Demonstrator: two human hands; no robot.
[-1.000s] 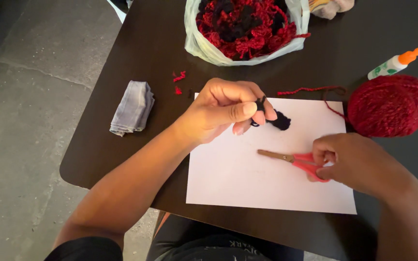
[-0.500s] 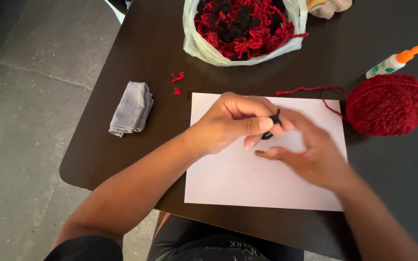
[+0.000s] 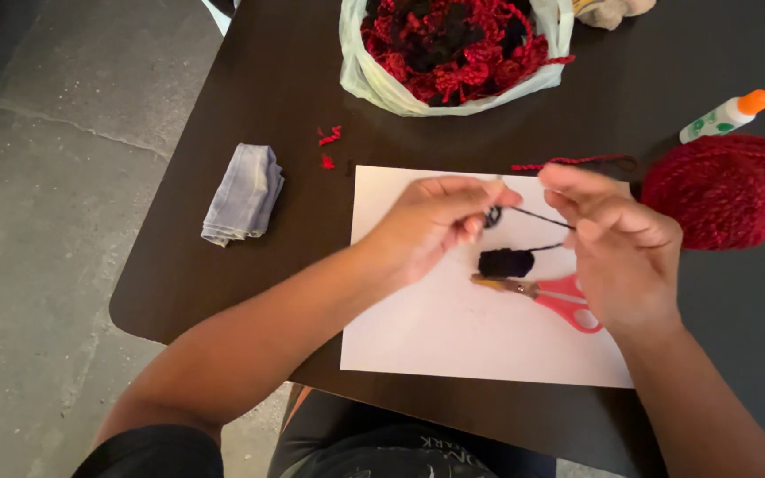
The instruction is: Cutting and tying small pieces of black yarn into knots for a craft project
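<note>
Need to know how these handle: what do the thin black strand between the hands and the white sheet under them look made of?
Thin black strand: looks like yarn, matte and soft, pulled taut between left hand and right hand. White sheet: seemingly plain paper, flat, matte, crisp-edged.

Scissor handles [image 3: 577, 305] half under right hand [image 3: 626, 257]; bag [image 3: 374, 84] cut off by top edge.

Home craft corner, looks like. I'm sitting at a dark table [image 3: 223, 265] on a bare concrete floor [image 3: 37, 221], with a yarn ball [image 3: 723, 190], glue bottle [image 3: 737, 111], scissors [image 3: 551, 294], white paper [image 3: 453, 341] and a bag of yarn scraps [image 3: 453, 49].
</note>
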